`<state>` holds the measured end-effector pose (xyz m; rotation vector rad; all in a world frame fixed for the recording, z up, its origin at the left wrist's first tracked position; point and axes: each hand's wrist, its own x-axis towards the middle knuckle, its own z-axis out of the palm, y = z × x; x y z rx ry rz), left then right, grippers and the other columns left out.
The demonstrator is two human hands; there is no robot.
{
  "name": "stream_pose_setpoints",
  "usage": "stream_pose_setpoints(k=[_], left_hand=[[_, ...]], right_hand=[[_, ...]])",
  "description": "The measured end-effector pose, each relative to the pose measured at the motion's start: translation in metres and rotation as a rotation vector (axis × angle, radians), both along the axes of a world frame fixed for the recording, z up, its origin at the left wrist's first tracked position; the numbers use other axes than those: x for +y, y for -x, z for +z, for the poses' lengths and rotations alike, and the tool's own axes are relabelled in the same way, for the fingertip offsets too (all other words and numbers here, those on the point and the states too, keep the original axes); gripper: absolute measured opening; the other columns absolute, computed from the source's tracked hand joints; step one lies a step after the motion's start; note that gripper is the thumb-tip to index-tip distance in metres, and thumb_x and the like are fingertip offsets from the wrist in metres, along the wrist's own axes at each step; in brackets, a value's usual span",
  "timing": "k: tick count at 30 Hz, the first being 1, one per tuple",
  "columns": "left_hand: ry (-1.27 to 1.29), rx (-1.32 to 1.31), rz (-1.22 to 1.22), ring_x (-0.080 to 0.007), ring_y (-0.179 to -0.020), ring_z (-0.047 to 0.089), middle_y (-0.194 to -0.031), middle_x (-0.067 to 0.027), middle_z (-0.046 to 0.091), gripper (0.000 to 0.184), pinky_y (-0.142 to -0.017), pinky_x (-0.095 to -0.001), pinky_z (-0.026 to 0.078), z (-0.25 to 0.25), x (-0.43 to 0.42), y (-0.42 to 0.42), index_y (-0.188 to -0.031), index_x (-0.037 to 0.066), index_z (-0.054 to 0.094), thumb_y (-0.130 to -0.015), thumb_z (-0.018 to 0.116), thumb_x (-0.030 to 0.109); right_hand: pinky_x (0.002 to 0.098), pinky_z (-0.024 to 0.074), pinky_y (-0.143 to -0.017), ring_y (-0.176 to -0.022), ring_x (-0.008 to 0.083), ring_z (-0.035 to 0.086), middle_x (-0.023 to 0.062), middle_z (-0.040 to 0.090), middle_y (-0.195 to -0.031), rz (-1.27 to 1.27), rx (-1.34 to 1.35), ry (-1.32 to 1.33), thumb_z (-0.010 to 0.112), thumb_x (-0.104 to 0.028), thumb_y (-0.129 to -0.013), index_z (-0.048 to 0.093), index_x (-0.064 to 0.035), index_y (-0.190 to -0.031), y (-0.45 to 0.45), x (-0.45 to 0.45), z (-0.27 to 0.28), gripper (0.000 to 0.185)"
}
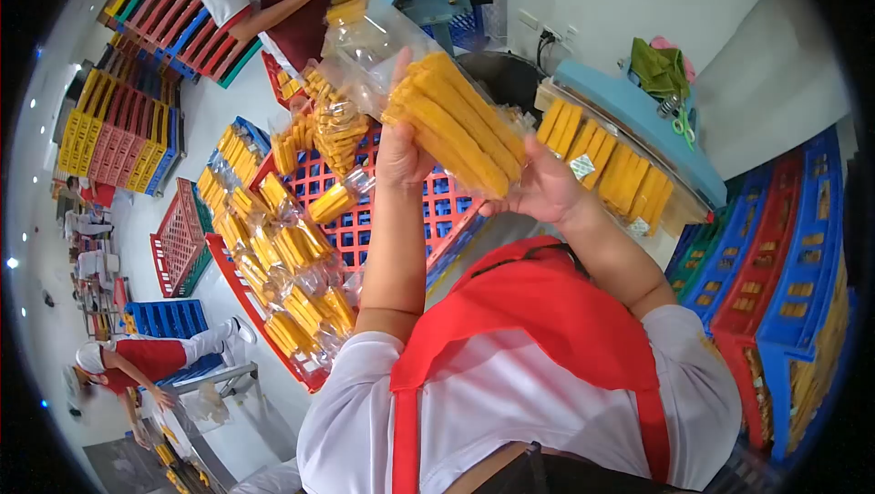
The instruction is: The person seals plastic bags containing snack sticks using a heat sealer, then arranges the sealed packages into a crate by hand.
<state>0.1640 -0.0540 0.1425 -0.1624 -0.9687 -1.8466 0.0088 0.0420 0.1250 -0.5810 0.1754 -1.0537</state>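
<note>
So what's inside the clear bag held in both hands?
Long yellow sticks lie side by side in the clear bag; any underneath are covered by those facing us.

Bright, even indoor light through a strongly curved lens.
We get a round, fisheye view whose corners drop to black, with small white and bluish lights (pixel 13 263) dotting the dark left edge. We find the centre well lit and fairly crisp, while distant figures (pixel 91 221) at the far left turn small and soft. Toward the right rim we see the stacked crates (pixel 793 248) bow along the lens curve. We catch whitish glare on the clear plastic bag (pixel 369 38) at upper centre and on the wrapped packs (pixel 292 248) left of centre. Shadows look gentle, greying folds of the white shirt (pixel 510 394) at bottom centre.
</note>
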Motion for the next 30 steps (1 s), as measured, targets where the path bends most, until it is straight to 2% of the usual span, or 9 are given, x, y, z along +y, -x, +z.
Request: stream_pose_setpoints(k=[3,6,13,19,21,25,27,28,30], left_hand=[[-0.183,-0.148,0.089,-0.0238,-0.115,0.039,-0.128,-0.0083,0.036,0.081,-0.096,-0.0383,0.033,-0.004,0.003,0.018,-0.134,0.013,0.014,-0.074,0.065,0.028],[-0.255,-0.057,0.007,-0.0225,-0.114,0.040,-0.127,-0.0078,0.037,0.070,-0.096,-0.0369,0.032,0.002,0.021,0.030,-0.132,0.011,0.019,-0.078,0.061,0.025],[-0.138,-0.191,0.056,-0.0203,-0.113,0.041,-0.124,-0.0063,0.040,0.057,-0.094,-0.0349,0.034,-0.001,0.033,0.046,-0.126,0.008,0.028,-0.080,0.059,0.021],[-0.129,-0.264,0.212,-0.0211,-0.113,0.040,-0.126,-0.0084,0.037,0.054,-0.092,-0.0360,0.036,0.003,0.040,0.050,-0.132,0.012,0.017,-0.087,0.047,0.018],[-0.110,-0.193,0.204,-0.0221,-0.111,0.042,-0.126,-0.0109,0.036,0.050,-0.090,-0.0373,0.039,0.003,0.039,0.052,-0.132,0.012,0.014,-0.089,0.040,0.018],[-0.294,-0.374,0.115,-0.0224,-0.102,0.050,-0.118,-0.0103,0.045,0.042,-0.085,-0.0381,0.044,-0.006,0.043,0.047,-0.127,0.010,0.028,-0.090,0.037,0.027],[-0.502,0.039,-0.380,-0.0228,-0.099,0.052,-0.111,-0.0113,0.050,0.040,-0.083,-0.0359,0.045,-0.006,0.047,0.052,-0.121,0.008,0.039,-0.089,0.037,0.033],[-0.754,-0.023,-0.298,-0.0257,-0.095,0.051,-0.109,-0.0131,0.047,0.040,-0.077,-0.0363,0.047,-0.005,0.044,0.052,-0.114,0.005,0.042,-0.083,0.048,0.030],[-0.856,0.025,-0.426,-0.0259,-0.093,0.051,-0.108,-0.0141,0.045,0.042,-0.075,-0.0357,0.048,-0.012,0.036,0.046,-0.113,0.004,0.042,-0.081,0.051,0.030]], right_hand=[[0.0352,0.0490,-0.073,-0.103,0.0221,0.050,0.0113,0.045,-0.117,-0.012,-0.048,0.026,0.051,-0.025,-0.083,0.026,-0.0063,-0.130,0.009,0.006,0.004,0.056],[0.0287,0.0433,-0.082,-0.107,0.0159,0.045,0.0104,0.041,-0.122,-0.734,0.504,0.285,0.055,-0.009,-0.080,0.013,-0.0039,-0.133,0.014,0.004,0.004,0.068],[0.0285,0.0299,-0.095,-0.113,0.0166,0.040,0.0092,0.039,-0.124,-0.594,0.265,0.152,0.053,-0.009,-0.082,0.014,-0.0010,-0.133,0.035,0.012,0.011,0.065],[0.0319,0.0278,-0.097,-0.120,0.0217,0.034,0.0133,0.034,-0.130,-0.687,0.555,0.416,0.053,-0.020,-0.084,0.027,-0.0009,-0.130,0.038,0.009,0.012,0.056],[0.0343,0.0242,-0.099,-0.123,0.0283,0.029,0.0171,0.031,-0.132,-0.840,1.253,0.786,0.052,-0.027,-0.083,0.033,-0.0039,-0.128,0.044,0.008,0.013,0.054],[0.0353,0.0157,-0.102,-0.128,0.0260,0.017,0.0177,0.029,-0.133,-0.826,1.415,0.954,0.047,-0.033,-0.084,0.036,0.0001,-0.125,0.045,-0.023,0.049,0.054],[0.0326,0.0211,-0.100,-0.125,0.0244,0.026,0.0155,0.033,-0.131,-0.475,1.554,0.908,0.047,-0.041,-0.083,0.036,0.0006,-0.125,0.043,-0.053,0.060,0.060],[0.0326,0.0211,-0.100,-0.125,0.0244,0.026,0.0155,0.033,-0.131,-0.485,1.557,0.904,0.047,-0.041,-0.083,0.036,0.0006,-0.125,0.040,-0.057,0.069,0.060],[0.0295,0.0275,-0.096,-0.118,0.0217,0.036,0.0139,0.038,-0.129,0.018,1.227,0.385,0.050,-0.043,-0.081,0.036,0.0017,-0.125,0.036,-0.063,0.089,0.063]])
